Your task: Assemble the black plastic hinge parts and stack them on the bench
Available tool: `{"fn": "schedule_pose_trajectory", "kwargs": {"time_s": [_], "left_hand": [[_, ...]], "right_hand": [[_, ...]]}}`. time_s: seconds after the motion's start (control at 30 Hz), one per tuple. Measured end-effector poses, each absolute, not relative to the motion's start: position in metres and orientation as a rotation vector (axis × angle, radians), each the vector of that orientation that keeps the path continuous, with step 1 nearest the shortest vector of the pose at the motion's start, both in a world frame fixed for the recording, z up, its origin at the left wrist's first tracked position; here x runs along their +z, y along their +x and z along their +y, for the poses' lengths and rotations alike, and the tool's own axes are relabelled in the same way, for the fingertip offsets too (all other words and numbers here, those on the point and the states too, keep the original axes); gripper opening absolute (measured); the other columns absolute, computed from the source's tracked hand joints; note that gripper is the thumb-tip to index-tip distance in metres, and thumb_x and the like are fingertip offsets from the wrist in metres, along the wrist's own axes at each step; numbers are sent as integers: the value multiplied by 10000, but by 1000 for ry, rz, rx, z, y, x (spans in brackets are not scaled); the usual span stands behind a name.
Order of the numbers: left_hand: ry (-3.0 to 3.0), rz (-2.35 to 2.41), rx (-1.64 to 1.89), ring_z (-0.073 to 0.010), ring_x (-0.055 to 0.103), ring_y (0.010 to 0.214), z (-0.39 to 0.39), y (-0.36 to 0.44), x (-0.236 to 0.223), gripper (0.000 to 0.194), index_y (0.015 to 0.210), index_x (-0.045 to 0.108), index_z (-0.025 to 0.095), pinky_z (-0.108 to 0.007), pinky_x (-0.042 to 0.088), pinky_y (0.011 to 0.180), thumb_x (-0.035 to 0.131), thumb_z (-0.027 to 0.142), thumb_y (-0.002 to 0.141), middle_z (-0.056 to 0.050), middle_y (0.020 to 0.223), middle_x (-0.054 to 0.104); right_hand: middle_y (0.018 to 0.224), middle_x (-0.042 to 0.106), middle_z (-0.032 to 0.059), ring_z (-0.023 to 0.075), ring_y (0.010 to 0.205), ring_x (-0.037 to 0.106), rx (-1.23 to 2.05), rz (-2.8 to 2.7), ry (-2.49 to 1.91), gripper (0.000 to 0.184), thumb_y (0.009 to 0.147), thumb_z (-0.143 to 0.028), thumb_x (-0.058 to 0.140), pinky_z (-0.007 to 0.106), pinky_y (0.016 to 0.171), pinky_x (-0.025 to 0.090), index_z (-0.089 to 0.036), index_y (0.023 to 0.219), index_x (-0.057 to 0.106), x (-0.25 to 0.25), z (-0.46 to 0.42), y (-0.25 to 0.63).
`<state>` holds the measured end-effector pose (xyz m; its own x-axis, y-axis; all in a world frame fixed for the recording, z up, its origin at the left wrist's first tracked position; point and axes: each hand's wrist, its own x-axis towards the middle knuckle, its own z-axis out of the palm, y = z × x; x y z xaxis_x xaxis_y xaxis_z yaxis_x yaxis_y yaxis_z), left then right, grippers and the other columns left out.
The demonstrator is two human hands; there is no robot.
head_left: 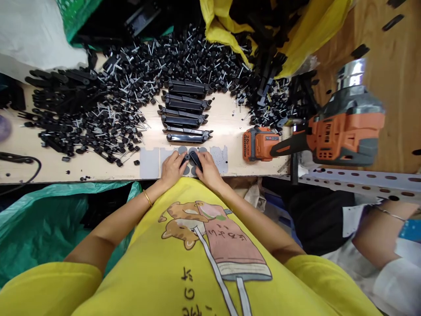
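At the table's front edge, my left hand [173, 168] is closed on a small black plastic piece [186, 158]. Close beside it, my right hand [209, 169] grips a longer black plastic bar [195, 160] with a rounded end, slanting toward the left piece. The two pieces nearly meet; whether they touch I cannot tell. Beneath my hands lies a grey pad with round dark discs [183, 150]. Just beyond, several assembled black bar-shaped parts [187, 119] lie stacked in a row.
Loose black pieces with metal pins [190, 57] are heaped across the back and left. An orange cordless power tool [342, 136] lies at right. Green bag [49, 228] hangs at front left; yellow bag [302, 39] stands behind. Another person's arm [378, 232] shows at right.
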<state>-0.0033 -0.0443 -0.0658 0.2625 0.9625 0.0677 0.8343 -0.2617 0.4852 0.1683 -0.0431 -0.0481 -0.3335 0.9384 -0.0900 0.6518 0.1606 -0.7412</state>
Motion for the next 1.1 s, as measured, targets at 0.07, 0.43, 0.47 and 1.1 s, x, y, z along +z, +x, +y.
{"fn": "schedule_pose_trajectory", "kwargs": {"time_s": [0.07,0.43,0.47,1.1], "left_hand": [[2186,1630,525,-155,557,735,-44,-4,-66,380,1191,565,145,-250,458,683,396,380,944,-56,853,559],[2168,1770,390,-184,585,809,-44,15,-61,328,1165,553,115,-271,471,711,381,287,944,-81,918,570],[2172,1760,383,-186,586,815,-41,14,-60,328,1168,549,113,-273,472,716,381,284,944,-82,923,571],[2144,1466,414,-176,579,824,-16,6,-67,341,1196,567,152,-262,475,729,432,249,898,-66,913,568]], "right_hand": [[1127,457,119,247,1106,449,1011,-2041,-1513,612,713,-48,425,436,995,413,-175,1312,412,-47,-43,169],[1047,446,94,237,1039,474,1040,-2008,-1574,617,715,-65,437,415,950,445,-218,1313,418,-44,-42,169],[1038,443,93,236,1033,473,1034,-2006,-1575,619,718,-65,435,412,946,446,-213,1319,413,-44,-42,169],[1059,425,122,249,1048,444,1049,-2011,-1577,681,723,-45,417,412,957,448,-167,1388,333,-40,-44,164]]}}
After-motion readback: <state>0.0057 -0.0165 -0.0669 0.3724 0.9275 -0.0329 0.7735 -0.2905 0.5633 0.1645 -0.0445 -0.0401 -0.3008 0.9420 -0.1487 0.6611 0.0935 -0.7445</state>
